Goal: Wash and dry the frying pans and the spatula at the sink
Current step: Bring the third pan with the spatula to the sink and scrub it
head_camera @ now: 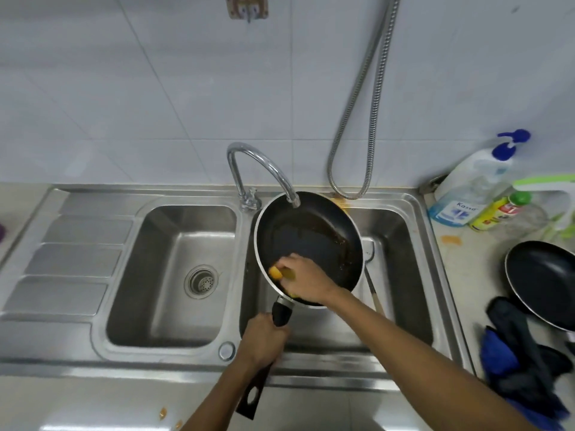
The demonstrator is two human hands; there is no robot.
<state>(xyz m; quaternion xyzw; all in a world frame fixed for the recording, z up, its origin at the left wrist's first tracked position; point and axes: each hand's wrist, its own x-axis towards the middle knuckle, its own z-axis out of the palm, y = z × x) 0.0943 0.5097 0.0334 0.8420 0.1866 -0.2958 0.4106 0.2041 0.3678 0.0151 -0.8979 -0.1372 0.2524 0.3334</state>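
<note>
1. While two frying pans are in view, the soiled frying pan (pixel 311 234) is held over the right basin (pixel 401 275), its far rim under the faucet (pixel 264 163); the second pan (pixel 544 278) sits on the counter (pixel 466 275) at right. One spatula (pixel 373 290), seemingly, lies in that basin under the held pan.
2. Left hand (pixel 264 337) wraps the pan's handle (pixel 281 314); right hand (pixel 303 276) grips a yellow sponge (pixel 275 273) against the near inner wall.
3. Left basin (pixel 174 275) stands open alongside; two bottles (pixel 466 194) and a blue cloth (pixel 497 353) crowd the second pan.
</note>
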